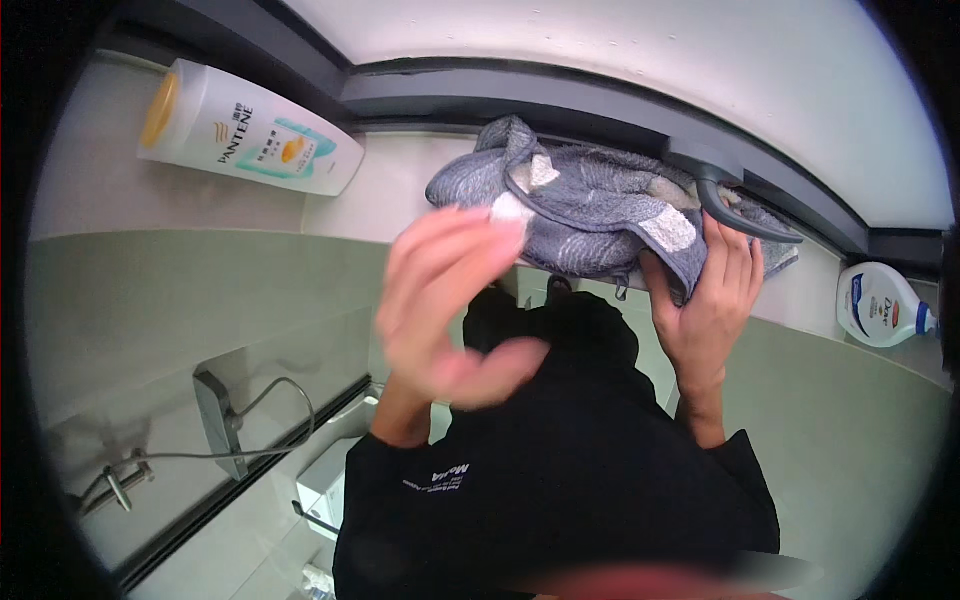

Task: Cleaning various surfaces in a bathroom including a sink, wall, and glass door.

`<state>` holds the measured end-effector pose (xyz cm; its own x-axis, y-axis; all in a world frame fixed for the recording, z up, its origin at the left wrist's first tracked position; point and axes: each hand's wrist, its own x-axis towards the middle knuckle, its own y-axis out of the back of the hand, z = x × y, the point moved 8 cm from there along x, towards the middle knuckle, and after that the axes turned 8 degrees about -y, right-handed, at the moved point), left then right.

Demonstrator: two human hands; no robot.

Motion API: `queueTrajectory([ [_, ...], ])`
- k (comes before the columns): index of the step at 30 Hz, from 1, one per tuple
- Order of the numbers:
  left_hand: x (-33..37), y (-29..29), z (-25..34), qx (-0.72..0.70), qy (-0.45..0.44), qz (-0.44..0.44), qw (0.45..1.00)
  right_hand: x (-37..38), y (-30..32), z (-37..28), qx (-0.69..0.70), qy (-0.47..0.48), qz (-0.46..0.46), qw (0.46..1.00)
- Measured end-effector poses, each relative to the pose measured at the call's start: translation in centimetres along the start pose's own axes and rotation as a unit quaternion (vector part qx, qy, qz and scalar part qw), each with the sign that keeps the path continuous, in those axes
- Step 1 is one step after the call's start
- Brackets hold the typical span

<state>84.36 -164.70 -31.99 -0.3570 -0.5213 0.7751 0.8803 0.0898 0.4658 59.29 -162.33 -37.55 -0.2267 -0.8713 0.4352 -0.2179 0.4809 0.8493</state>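
A crumpled grey towel (590, 215) with pale white patches lies along the window ledge, with a small hanging loop at its near edge. My right hand (715, 300) grips its right part, a fold between thumb and fingers, the fingertips beneath the dark grey window handle (740, 212). Slightly blurred, my left hand (440, 310) is raised in front of the towel's left end. Its fingers stretch out, the thumb stands apart, and nothing is in it. Whether its fingertips touch the towel I cannot tell.
On the ledge (385, 190), a white bottle with a yellow cap (255, 135) lies at the left. A white pump bottle with a blue neck (882, 305) is at the right. A dark window frame (500, 95) runs behind. Lower left are a shower fitting (220, 420) and hose.
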Motion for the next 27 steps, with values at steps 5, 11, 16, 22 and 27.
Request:
queueTrajectory([
  [5, 0.5, 8.1, 3.6, -0.301, -0.025, 0.202, 0.932, 0.7, -0.3, -2.3, -0.015, -0.015, 0.021, 1.0],
  [11, 3.0, 10.8, 2.6, -0.57, -0.09, -0.074, 0.813, -0.1, 0.6, -1.3, -0.032, -0.055, -0.007, 0.998],
  [16, 3.1, 13.9, 3.7, -0.544, 0.07, 0.099, 0.83, -0.5, 1.1, -3.2, 0.007, -0.073, -0.017, 0.997],
  [22, 2.4, 11.9, 2.1, -0.584, 0.193, -0.17, 0.77, -1.5, -0.6, -2.6, -0.03, -0.074, 0.028, 0.996],
  [27, 2.9, 10.6, 4.0, -0.563, 0.218, -0.233, 0.762, -1.4, -0.2, -3.8, -0.003, -0.048, 0.03, 0.998],
])
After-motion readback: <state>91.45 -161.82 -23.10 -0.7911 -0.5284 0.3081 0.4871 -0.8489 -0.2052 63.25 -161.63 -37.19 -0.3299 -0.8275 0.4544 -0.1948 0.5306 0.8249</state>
